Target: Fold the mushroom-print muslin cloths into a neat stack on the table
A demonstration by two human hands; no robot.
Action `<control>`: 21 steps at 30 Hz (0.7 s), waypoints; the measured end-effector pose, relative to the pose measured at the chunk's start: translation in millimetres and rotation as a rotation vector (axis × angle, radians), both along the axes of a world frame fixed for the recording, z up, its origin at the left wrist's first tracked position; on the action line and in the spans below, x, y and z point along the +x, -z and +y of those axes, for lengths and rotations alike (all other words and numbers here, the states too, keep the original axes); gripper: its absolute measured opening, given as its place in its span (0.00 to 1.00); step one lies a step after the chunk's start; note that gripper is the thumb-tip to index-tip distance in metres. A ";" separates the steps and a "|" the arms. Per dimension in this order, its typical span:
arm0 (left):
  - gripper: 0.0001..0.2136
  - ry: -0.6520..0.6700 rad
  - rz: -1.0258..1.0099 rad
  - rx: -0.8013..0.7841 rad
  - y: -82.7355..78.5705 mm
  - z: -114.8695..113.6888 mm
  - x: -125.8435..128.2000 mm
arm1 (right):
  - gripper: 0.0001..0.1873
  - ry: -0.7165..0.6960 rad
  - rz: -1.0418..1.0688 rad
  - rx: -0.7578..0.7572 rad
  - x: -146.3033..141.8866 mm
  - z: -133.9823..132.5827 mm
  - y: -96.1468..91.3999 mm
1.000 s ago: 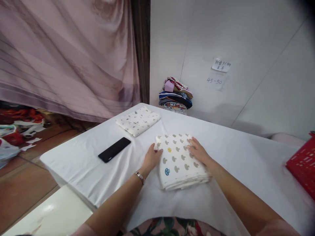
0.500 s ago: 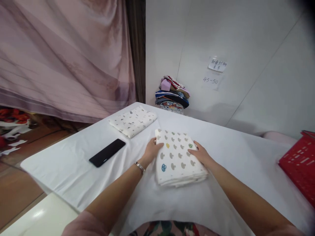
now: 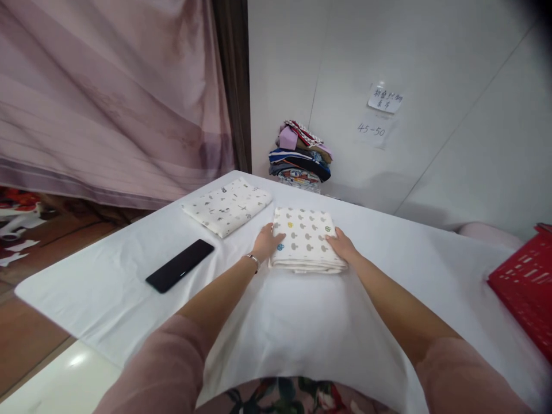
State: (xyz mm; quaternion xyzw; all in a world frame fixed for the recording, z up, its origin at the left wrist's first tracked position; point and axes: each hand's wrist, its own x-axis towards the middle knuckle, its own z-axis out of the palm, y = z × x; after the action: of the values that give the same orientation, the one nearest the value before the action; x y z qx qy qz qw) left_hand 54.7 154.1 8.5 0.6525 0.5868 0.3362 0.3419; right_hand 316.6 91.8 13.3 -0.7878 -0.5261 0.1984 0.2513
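Note:
A folded white cloth with a mushroom print (image 3: pixel 307 240) lies between my two hands on the white table. My left hand (image 3: pixel 265 244) grips its left side, thumb on top and fingers along the edge. On the opposite side my right hand (image 3: pixel 342 244) holds the cloth the same way, its fingertips partly hidden. Stacked layers show along the cloth's near edge. Beyond my left hand, a second folded white cloth with small dark prints (image 3: pixel 228 207) rests flat, apart from the first.
A black phone (image 3: pixel 180 265) lies on the white-covered table (image 3: pixel 112 293) at left. A red plastic basket (image 3: pixel 524 279) stands at the right edge. Behind the table, a pile of folded fabrics (image 3: pixel 301 155) is against the wall. A pink curtain (image 3: pixel 116 103) hangs at left.
Both hands have moved forward, away from my body, carrying the mushroom-print cloth farther up the table. It now lies flatter. The view has shifted slightly.

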 end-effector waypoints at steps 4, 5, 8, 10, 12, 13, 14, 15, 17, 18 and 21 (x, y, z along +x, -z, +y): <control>0.15 0.179 0.117 0.342 -3.1 -32.5 -13.3 | 0.24 -0.149 -0.102 0.293 2.1 -26.3 3.2; 0.12 0.241 0.148 0.397 -4.2 -40.0 -14.7 | 0.20 -0.223 -0.109 0.356 -0.9 -33.5 2.5; 0.07 0.419 0.252 0.482 -5.5 -56.8 -13.1 | 0.12 -0.505 -0.109 0.417 -16.5 -52.0 -2.2; 0.07 0.483 0.327 0.507 -5.7 -61.9 -9.3 | 0.12 -0.649 -0.159 0.417 -27.2 -58.7 -6.1; 0.06 0.509 0.400 0.514 -6.9 -62.6 -5.7 | 0.12 -0.707 -0.238 0.414 -33.9 -60.0 -8.9; 0.06 0.518 0.436 0.517 -7.9 -62.0 -4.4 | 0.12 -0.716 -0.271 0.405 -35.5 -59.2 -9.5; 0.06 0.530 0.470 0.523 -9.1 -61.2 -3.5 | 0.11 -0.721 -0.297 0.395 -36.0 -57.9 -9.5; 0.06 0.545 0.500 0.532 -10.2 -60.6 -3.0 | 0.11 -0.724 -0.316 0.387 -35.8 -56.4 -8.9; 0.08 0.570 0.542 0.565 -12.0 -60.4 -2.4 | 0.10 -0.727 -0.337 0.381 -34.8 -53.8 -6.6; 0.10 0.577 0.556 0.585 -12.5 -60.9 -2.3 | 0.11 -0.721 -0.340 0.385 -34.4 -53.1 -5.2; 0.14 0.563 0.571 0.643 -12.0 -64.3 -1.8 | 0.13 -0.679 -0.324 0.417 -35.1 -54.1 -1.9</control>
State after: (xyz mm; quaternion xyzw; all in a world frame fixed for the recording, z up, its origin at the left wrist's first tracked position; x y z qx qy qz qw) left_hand 52.9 89.7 20.6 0.9232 0.3252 0.2028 0.0274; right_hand 281.5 37.7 15.2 -0.5234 -0.8170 0.0330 0.2398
